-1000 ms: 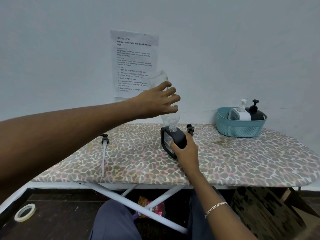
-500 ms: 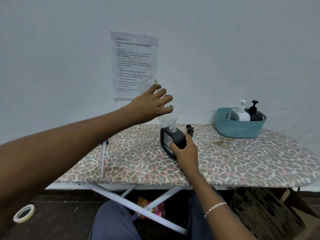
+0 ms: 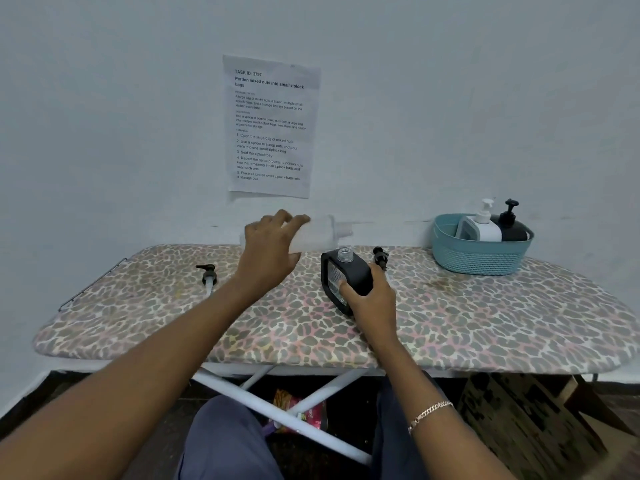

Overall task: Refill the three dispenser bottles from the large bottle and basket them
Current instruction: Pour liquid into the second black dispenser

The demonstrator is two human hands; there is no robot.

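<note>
Sideways, large bottle [image 3: 317, 233] held near far edge [image 3: 410, 250]

An ironing board [image 3: 485, 317] with a leopard-print cover runs across the middle of the frame, its long back edge against the wall. Near the centre a black dispenser bottle [image 3: 349, 271] rests on the cover, neck up and uncapped, with the right grip [image 3: 367, 299] wrapped round its lower side. Just right of the bottle lies a black pump head [image 3: 380, 256]. A second pump head [image 3: 209, 274], with a pale tube, lies well apart at centre left. At the right rear of the board sits a teal basket [image 3: 481, 258] holding a white pump bottle [image 3: 479, 228] and a black pump bottle [image 3: 510, 230], both upright and side by side.
</note>
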